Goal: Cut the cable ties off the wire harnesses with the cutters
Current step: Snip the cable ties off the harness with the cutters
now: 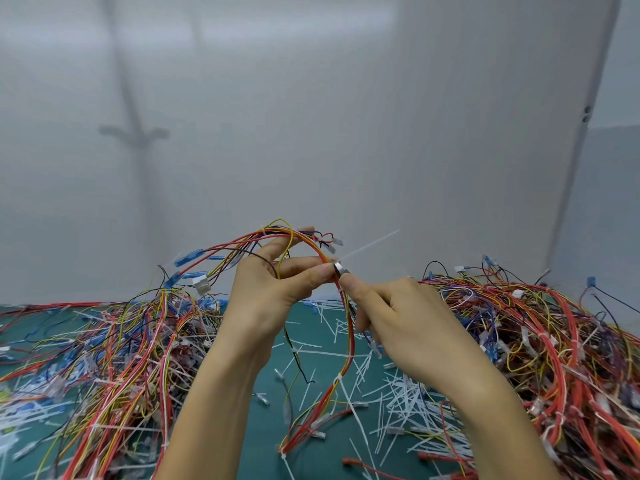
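Observation:
I hold one wire harness [349,327] of red, yellow and black wires up above the green table. My left hand [277,289] pinches the bundle between thumb and fingers near its top bend. My right hand [398,317] grips small metal cutters [341,270], whose silver tip sits at the bundle right beside my left fingertips. A white cable tie [372,244] sticks out up and to the right from that spot. More white ties wrap the harness lower down [339,377].
Big tangled heaps of harnesses lie to the left [114,358] and right [554,341]. Several cut white tie pieces [398,403] litter the green mat [270,427] between them. A pale wall stands close behind the table.

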`<control>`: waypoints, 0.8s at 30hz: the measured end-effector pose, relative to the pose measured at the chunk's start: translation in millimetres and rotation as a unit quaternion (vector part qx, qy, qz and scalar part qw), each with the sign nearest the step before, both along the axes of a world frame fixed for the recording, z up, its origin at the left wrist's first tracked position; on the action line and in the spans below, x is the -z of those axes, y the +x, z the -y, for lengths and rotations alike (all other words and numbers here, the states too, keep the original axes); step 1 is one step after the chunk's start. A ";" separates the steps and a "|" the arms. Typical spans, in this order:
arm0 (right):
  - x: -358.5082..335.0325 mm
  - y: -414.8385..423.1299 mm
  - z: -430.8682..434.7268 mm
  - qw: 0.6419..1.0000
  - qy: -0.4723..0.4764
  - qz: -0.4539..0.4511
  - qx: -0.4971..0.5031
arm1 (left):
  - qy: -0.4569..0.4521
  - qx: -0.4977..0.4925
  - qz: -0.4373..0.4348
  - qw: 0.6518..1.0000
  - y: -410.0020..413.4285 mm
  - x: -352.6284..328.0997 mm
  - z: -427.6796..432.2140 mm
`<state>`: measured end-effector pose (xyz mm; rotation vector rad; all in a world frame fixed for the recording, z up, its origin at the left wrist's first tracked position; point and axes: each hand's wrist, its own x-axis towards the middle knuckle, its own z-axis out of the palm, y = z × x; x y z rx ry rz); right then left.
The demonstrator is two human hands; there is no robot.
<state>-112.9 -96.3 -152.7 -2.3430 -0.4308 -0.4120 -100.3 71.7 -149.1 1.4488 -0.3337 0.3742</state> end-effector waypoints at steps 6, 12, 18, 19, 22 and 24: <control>1.5 2.9 1.1 0.994 0.067 -0.073 -0.048 | 0.015 0.006 0.003 1.000 -1.8 -1.5 -3.1; 2.7 3.5 -0.8 0.993 0.066 -0.077 -0.053 | 0.021 0.003 -0.002 1.000 -2.1 -1.9 -4.3; 2.6 0.7 -8.4 1.000 -0.003 0.002 0.003 | 0.025 -0.018 -0.003 1.000 -1.1 -1.8 -4.9; 3.4 0.9 -10.7 1.000 -0.018 0.015 0.015 | 0.026 -0.021 -0.002 0.999 -1.0 -1.8 -5.0; 7.1 1.0 -20.6 0.998 -0.035 0.040 0.033 | 0.027 -0.035 0.000 0.999 -0.1 -1.4 -8.1; 8.5 0.0 -25.2 0.998 -0.035 0.045 0.038 | 0.030 -0.042 -0.002 0.999 0.9 -1.3 -10.1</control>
